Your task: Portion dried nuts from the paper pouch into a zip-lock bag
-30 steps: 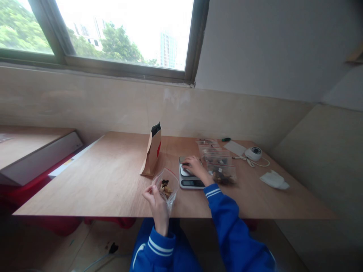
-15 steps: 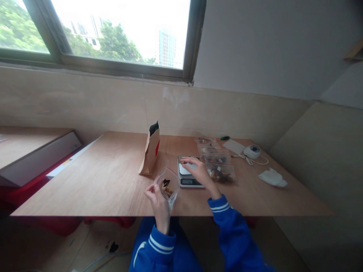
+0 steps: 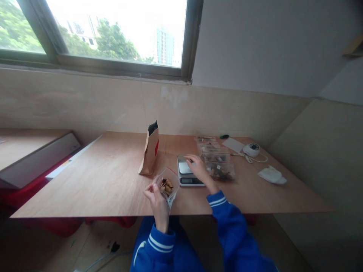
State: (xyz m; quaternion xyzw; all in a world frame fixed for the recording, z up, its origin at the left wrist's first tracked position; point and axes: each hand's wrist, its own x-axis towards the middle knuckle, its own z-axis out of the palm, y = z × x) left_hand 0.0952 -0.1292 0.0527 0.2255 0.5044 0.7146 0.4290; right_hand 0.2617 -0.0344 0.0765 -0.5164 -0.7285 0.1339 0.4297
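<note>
So there's one small kitchen scale (image 3: 187, 174) sitting on the wooden table (image 3: 107, 181), and I'll use that as the reference for everything. The left hand (image 3: 156, 198) is just in front-left of the scale, near the table's front edge, pinching one clear zip bag (image 3: 168, 186) by its rim so the mouth is held open; there are a few brown and dark bits inside (too small to count properly). The right hand (image 3: 198, 169) hovers over the scale's right side with fingers loosely spread, not closed on anything that I can make out. Can't tell if the fingertips actually touch the platform.

Right of the scale, just beside it, is a row of filled zip bags (image 3: 217, 160) overlapping each other, I count roughly four, running back toward the wall. One brown paper pouch (image 3: 149, 151) stands upright to the scale's left, top open. Further right of the scale: one green marker (image 3: 225, 136), one white card (image 3: 233, 144), one round white device (image 3: 251, 149) with a cord, and one crumpled white cloth (image 3: 271, 175), well apart from the scale. Both sleeves are blue with white stripes.
</note>
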